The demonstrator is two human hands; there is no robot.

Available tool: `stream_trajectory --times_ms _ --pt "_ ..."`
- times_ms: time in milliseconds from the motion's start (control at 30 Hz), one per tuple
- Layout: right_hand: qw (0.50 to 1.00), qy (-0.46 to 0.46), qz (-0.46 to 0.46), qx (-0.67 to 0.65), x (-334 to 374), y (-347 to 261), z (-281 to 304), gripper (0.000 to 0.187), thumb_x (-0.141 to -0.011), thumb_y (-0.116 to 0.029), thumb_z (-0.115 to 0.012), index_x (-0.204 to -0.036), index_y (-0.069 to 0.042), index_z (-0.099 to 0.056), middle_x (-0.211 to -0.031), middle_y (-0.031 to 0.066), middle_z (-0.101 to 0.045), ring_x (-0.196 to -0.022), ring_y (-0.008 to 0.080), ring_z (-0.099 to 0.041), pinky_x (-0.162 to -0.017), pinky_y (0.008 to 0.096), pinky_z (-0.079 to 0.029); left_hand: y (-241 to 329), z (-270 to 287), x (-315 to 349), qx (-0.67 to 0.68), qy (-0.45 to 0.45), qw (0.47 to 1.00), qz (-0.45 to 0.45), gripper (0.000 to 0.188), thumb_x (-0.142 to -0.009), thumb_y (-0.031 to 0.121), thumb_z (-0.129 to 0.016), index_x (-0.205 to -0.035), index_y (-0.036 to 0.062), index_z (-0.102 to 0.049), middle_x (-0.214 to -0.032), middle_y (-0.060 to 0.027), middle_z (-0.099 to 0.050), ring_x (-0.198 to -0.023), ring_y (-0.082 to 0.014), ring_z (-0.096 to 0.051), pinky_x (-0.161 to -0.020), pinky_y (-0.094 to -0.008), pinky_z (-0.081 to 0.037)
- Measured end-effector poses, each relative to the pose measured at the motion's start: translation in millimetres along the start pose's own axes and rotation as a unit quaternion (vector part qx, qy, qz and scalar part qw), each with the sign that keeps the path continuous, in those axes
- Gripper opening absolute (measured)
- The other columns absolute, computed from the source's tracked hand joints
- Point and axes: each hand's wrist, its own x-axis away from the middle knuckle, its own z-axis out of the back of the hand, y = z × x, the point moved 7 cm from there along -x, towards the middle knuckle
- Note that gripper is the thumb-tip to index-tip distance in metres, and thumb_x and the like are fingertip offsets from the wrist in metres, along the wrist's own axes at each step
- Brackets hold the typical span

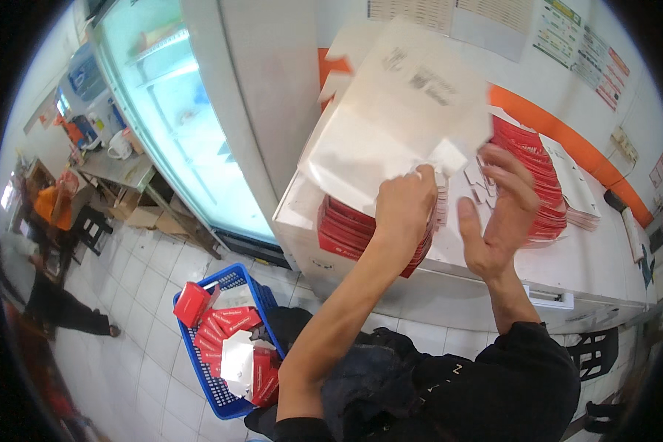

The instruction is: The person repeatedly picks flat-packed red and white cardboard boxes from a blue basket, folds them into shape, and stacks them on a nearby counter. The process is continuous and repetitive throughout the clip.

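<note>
My left hand [407,202] is closed on the near edge of a large, flat white carton blank [390,110]. The blank is tilted up over the counter and partly blurred, with small flaps and faint print at its edges. Just right of it, my right hand [499,217] is raised, thumb and fingers apart, with nothing seen in it. Beneath the blank is a stack of red and white flat cartons [346,228], partly hidden by my left forearm. Beyond my right hand stands a taller stack of red-edged cartons [530,177].
The white counter [449,265] also bears a pile of white sheets [576,184] at right. On the tiled floor, a blue basket [217,390] holds folded red boxes [232,318]. A glass-door fridge [188,125] stands at left; another person [59,302] is at far left.
</note>
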Motion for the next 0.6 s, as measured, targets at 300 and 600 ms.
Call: stream_trajectory --times_ms 300,600 --pt "0.82 -0.471 -0.323 -0.032 18.5 118.3 -98.0 0.052 -0.098 -0.049 -0.066 -0.117 -0.001 -0.075 -0.109 0.0203 -0.076 -0.099 0.033 -0.072 -0.093 0.0396 -0.054 8.2 -55.7 4.1 0.002 0.018 0.999 -0.042 0.008 -0.085 0.007 -0.067 -0.089 0.0032 -0.073 -0.075 -0.0144 -0.07 -0.07 -0.0292 -0.072 -0.062 -0.0439 -0.057" --pt "0.741 -0.634 -0.217 0.025 41.5 115.2 -163.2 0.051 -0.101 -0.049 -0.056 -0.104 0.0 -0.071 -0.099 0.0227 -0.075 -0.093 0.0413 -0.071 -0.082 0.0494 -0.056 16.6 7.2 55.7 0.107 0.125 0.981 -0.104 0.01 -0.088 0.011 -0.071 -0.094 0.003 -0.07 -0.095 -0.0146 -0.073 -0.095 -0.0327 -0.072 -0.081 -0.0432 -0.059"
